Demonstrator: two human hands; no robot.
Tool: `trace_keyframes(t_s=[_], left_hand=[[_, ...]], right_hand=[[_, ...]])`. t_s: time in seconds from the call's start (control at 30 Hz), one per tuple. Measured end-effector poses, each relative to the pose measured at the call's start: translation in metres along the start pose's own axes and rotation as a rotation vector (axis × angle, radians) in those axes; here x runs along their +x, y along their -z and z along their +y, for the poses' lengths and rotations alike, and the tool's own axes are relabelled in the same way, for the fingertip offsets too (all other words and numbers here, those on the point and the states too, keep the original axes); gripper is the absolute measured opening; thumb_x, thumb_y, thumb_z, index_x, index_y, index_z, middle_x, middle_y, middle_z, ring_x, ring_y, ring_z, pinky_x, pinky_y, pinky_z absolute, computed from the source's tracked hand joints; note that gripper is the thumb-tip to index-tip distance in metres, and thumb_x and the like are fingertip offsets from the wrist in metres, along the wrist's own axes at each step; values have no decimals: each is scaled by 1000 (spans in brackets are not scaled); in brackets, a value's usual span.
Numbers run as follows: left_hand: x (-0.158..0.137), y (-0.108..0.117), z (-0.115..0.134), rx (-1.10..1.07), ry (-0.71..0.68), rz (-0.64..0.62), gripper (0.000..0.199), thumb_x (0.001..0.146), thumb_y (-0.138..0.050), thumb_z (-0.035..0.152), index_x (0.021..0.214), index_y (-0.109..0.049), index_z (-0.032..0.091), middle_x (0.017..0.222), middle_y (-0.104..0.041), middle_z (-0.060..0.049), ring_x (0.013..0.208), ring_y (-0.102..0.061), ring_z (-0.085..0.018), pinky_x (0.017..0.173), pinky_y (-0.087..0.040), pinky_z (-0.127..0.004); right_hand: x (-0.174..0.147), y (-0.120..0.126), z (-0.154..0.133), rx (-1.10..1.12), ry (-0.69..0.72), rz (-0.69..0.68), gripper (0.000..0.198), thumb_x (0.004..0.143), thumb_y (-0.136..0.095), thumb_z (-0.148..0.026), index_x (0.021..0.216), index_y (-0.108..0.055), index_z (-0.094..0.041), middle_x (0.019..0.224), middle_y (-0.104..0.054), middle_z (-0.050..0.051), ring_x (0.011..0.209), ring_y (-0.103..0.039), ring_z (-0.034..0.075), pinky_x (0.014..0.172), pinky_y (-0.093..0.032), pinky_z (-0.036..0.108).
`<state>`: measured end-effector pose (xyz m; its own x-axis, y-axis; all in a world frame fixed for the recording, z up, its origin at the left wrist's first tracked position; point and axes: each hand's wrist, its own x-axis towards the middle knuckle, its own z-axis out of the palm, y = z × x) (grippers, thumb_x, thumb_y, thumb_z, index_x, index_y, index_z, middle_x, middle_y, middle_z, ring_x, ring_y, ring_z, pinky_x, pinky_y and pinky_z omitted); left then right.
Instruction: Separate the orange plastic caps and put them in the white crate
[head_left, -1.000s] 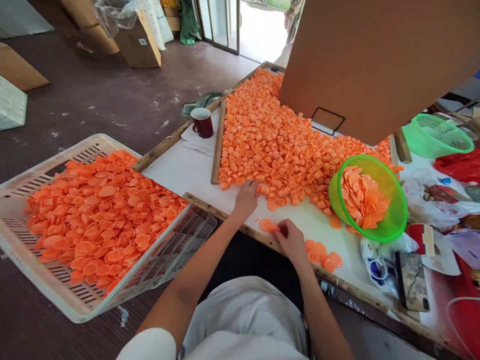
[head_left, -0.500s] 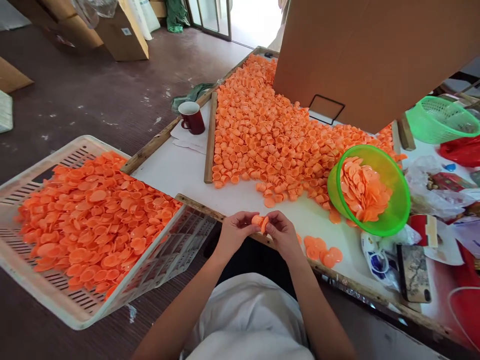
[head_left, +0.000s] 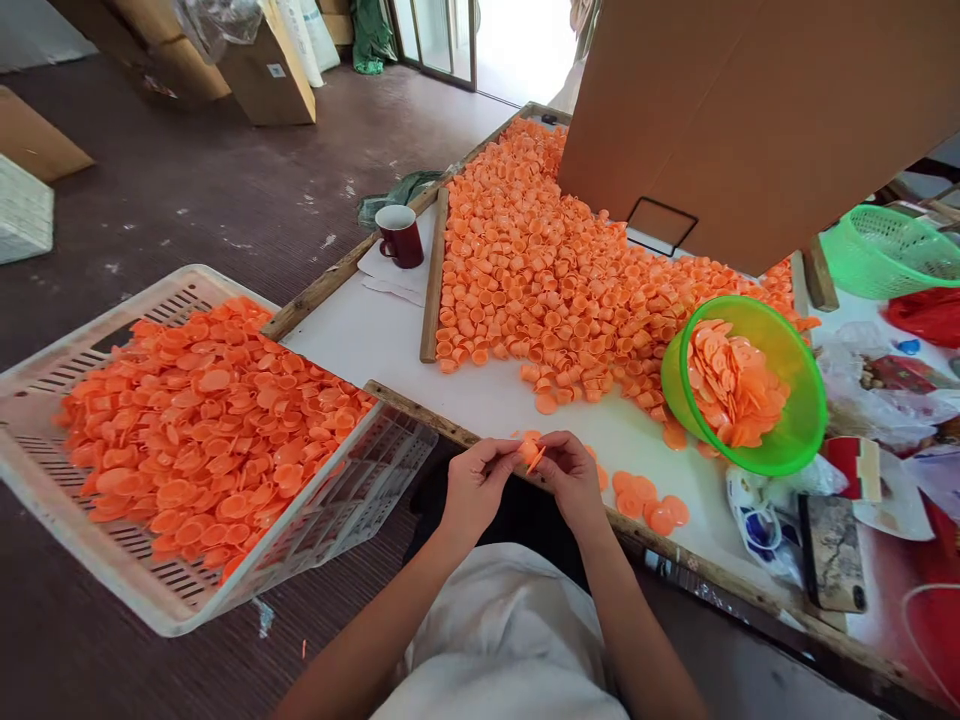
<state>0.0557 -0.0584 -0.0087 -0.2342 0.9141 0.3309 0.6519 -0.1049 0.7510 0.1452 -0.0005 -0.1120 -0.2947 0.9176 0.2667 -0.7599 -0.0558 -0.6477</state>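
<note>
My left hand (head_left: 474,487) and my right hand (head_left: 571,478) meet at the near edge of the white table (head_left: 375,335). The left pinches a small orange cap (head_left: 527,450). The right presses a flat orange disc (head_left: 537,459) against that cap. A big heap of orange caps (head_left: 540,270) covers the table beyond my hands. A few flat orange discs (head_left: 645,498) lie just right of my right hand. A tilted green bowl (head_left: 795,440) holds more discs.
A white slatted crate (head_left: 90,560) full of orange pieces stands at my left. A dark red mug (head_left: 400,236) sits at the table's far left. A large cardboard box (head_left: 750,120) looms over the heap. A phone (head_left: 831,552), bags and a green basket (head_left: 892,250) crowd the right.
One second ago my left hand reached into the heap and my right touched a disc on the table. Both hands then drew back together at the table edge, holding cap and disc.
</note>
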Motion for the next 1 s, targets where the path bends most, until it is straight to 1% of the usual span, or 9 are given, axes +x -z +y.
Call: trace_keyframes(t_s=[0.1,0.2,0.27,0.33,0.53,0.67,0.77,0.9,1.0], left_hand=[[-4,0,2,40,-55,-16,11,82,-63,26,85,-71,19,82,-72,-2,75,-65,-15,71,-53,-25],[-8,2,3,44,-103,-55,14,84,-62,30,87,-69,19,82,-70,-3,74,-64,-14,71,-52,-25],[-10,3,5,2,-118,-115,19,79,-69,33,91,-68,18,85,-69,-4,78,-64,-16,74,-52,-27],[-12,3,10,-44,-112,-148,28,71,-76,33,93,-67,17,88,-68,-4,80,-64,-17,77,-53,-28],[-15,-2,23,-115,-34,-58,26,77,-69,39,90,-69,17,88,-69,-6,77,-62,-16,75,-51,-28],[-15,-5,12,-106,-10,-76,27,81,-65,39,91,-69,15,87,-68,-7,76,-60,-16,74,-49,-28],[-14,-5,1,-96,6,-75,27,82,-64,38,95,-70,15,92,-68,-8,82,-59,-17,76,-47,-28],[-12,-4,-5,-157,62,-134,30,84,-62,41,100,-68,17,97,-67,-7,86,-60,-18,77,-47,-29],[-13,-5,-4,-150,60,-168,32,83,-62,43,100,-67,16,96,-66,-8,89,-59,-19,81,-47,-30]], right_hand=[[-3,-2,-3,-7,19,9,25,72,-72,-39,85,-56,-26,76,-61,-1,67,-58,16,64,-52,32],[-7,-5,-9,-29,37,5,31,72,-72,-43,93,-57,-26,88,-64,3,76,-60,18,66,-53,32],[-9,-6,-14,-57,46,-24,35,75,-70,-45,102,-58,-27,100,-64,6,83,-61,19,70,-53,34],[-10,-8,-21,-93,67,-69,33,77,-67,-46,104,-61,-27,103,-64,6,87,-61,20,75,-53,35],[-11,-7,-24,-181,115,-47,30,72,-72,-48,90,-64,-25,87,-64,4,79,-60,20,70,-52,35],[-12,0,-9,-177,119,-34,26,70,-76,-38,88,-62,-24,82,-60,2,74,-58,18,67,-51,32],[-12,2,0,-174,94,10,25,71,-76,-32,89,-62,-24,82,-59,1,75,-58,16,67,-51,29],[-12,5,2,-109,15,-9,27,72,-75,-37,91,-63,-23,86,-63,3,77,-61,17,69,-53,30],[-13,8,3,-90,-16,3,24,75,-73,-38,89,-63,-22,84,-64,2,76,-61,16,69,-53,27]])
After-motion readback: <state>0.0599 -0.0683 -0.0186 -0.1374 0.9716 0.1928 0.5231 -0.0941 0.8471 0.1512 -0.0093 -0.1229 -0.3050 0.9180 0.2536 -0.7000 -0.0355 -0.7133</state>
